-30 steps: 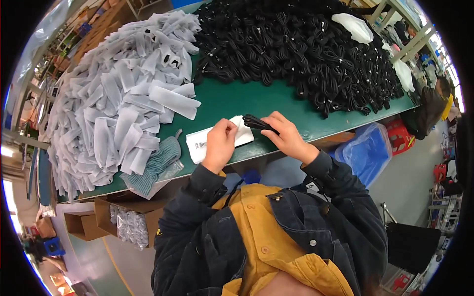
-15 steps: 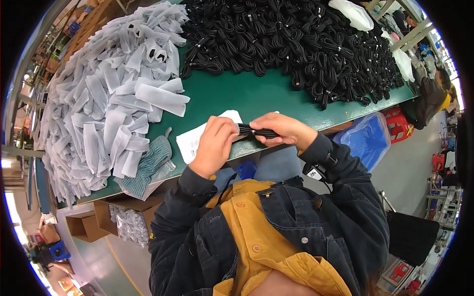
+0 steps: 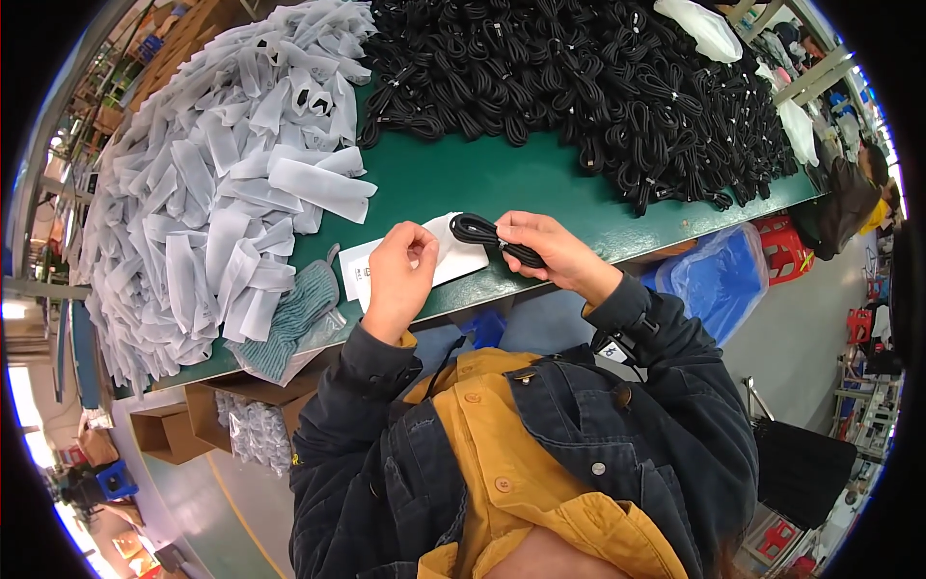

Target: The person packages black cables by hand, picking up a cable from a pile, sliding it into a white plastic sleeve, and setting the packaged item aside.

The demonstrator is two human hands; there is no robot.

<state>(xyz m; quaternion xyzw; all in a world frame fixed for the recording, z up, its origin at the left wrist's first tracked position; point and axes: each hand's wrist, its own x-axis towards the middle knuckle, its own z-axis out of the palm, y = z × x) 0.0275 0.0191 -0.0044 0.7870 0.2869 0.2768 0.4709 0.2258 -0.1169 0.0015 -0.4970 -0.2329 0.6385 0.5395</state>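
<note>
A: What is the right hand (image 3: 550, 253) doing?

B: Its fingers are closed around a coiled black cable (image 3: 494, 237), lifted just above the near edge of the green table (image 3: 482, 179).

A: And the left hand (image 3: 397, 280)?

B: It pinches one end of a white sleeve (image 3: 436, 253), fingers curled on it. The sleeve lies flat on the table, just left of the cable, and its mouth looks to meet the coil; I cannot tell whether the cable is already inside.

A: What else is on the table?

B: Left of the sleeve, a big heap of white sleeves (image 3: 207, 183). Beyond the sleeve, a wide pile of black cables (image 3: 588, 82). Near the sleeve's left end, at the table edge, a teal cloth (image 3: 294, 314).

A: Below the table?

B: A blue bag (image 3: 719, 275), right of the right forearm.
</note>
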